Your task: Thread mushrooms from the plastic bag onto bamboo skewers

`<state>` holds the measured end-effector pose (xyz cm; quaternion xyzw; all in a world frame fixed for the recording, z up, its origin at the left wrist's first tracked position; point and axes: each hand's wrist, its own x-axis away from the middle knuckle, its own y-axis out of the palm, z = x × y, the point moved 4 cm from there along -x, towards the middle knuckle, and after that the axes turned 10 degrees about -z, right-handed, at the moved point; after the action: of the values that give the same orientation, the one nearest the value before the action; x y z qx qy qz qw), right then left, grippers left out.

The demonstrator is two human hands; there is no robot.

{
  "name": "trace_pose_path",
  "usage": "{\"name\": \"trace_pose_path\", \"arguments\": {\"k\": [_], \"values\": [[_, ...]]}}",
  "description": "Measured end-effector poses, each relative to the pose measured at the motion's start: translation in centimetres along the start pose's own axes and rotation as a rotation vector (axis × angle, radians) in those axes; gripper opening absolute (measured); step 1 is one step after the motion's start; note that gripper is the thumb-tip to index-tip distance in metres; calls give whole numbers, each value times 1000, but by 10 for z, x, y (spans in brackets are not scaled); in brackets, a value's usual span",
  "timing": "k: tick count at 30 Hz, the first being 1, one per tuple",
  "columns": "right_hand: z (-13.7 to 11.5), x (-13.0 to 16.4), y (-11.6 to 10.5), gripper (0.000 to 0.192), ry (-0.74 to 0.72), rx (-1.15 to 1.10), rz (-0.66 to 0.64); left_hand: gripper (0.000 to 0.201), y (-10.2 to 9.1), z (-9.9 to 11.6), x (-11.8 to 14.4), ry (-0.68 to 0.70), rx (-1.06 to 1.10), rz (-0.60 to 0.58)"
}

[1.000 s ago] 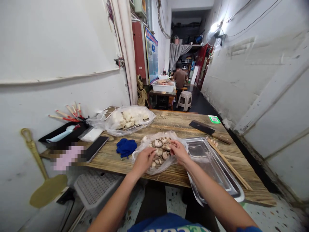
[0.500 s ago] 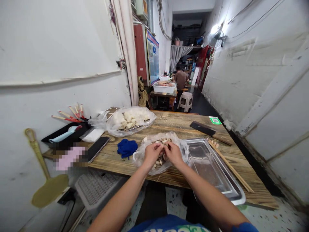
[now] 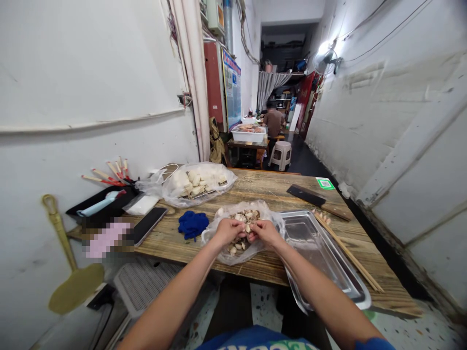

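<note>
A clear plastic bag (image 3: 268, 214) lies open on the table, full of small pale and brown pieces, apparently mushrooms (image 3: 239, 246). Over it, my left hand (image 3: 229, 230) is closed in a pinch at the fingertips. Facing it, my right hand (image 3: 265, 232) pinches too. Between the two sets of fingertips is one small pale piece (image 3: 248, 227), mushroom-like, too small to name surely. Right of the bag is a shallow metal tray (image 3: 314, 248), partly behind my right forearm. A blue cloth (image 3: 192, 224) lies crumpled on the left.
Bamboo skewers (image 3: 350, 255) lie along the tray's right side, below a cleaver (image 3: 306, 195). Another plastic bag with pale pieces (image 3: 199, 181) sits at the back left, near a phone (image 3: 150, 226) and a black box (image 3: 98, 204). A person (image 3: 273, 121) sits far behind.
My hands have drawn slightly apart, the right one shifting right. More of the pieces in the bag show between and behind them. The view has shifted slightly.
</note>
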<state>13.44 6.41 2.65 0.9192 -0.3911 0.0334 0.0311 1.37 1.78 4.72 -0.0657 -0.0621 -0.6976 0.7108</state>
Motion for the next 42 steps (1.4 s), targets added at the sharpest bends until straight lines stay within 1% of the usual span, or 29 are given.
{"name": "trace_pose_path", "arguments": {"k": [4,7,10,12,15,17,19,22,28,30,34,37,38,40,42], "values": [[-5,2,-7,21,32,-84,-57,16,-3,5,-1,-49,72,-113],[-10,3,-11,21,11,-137,-30,21,-1,6,-2,-66,173,-167],[-10,3,-12,21,-3,-175,7,28,7,4,-1,-54,243,-214],[-8,1,-11,20,2,-192,24,32,11,4,-2,9,152,-174],[-5,0,-9,20,12,-205,32,32,10,8,-4,166,-194,-4],[-4,0,-7,20,6,-207,25,26,9,12,-4,235,-384,47],[-3,0,-5,21,-9,-205,5,24,10,14,-4,244,-470,13],[-2,2,-4,20,-33,-195,-28,25,11,15,-1,205,-477,-76],[-3,4,-4,21,-24,-199,-95,27,9,13,3,96,-339,-153],[-5,4,-5,21,-6,-216,-126,28,8,13,3,64,-266,-202],[-6,0,-10,23,38,-279,-180,26,-2,16,3,11,-90,-311],[-5,-2,-17,21,74,-342,-190,26,-10,18,5,-84,95,-408],[-4,-2,-20,20,81,-359,-189,25,-12,18,5,-111,172,-423],[-4,-2,-22,19,81,-384,-182,23,-16,18,5,-125,323,-392],[-6,-1,-20,20,66,-393,-175,21,-15,17,3,-98,419,-320]]}}
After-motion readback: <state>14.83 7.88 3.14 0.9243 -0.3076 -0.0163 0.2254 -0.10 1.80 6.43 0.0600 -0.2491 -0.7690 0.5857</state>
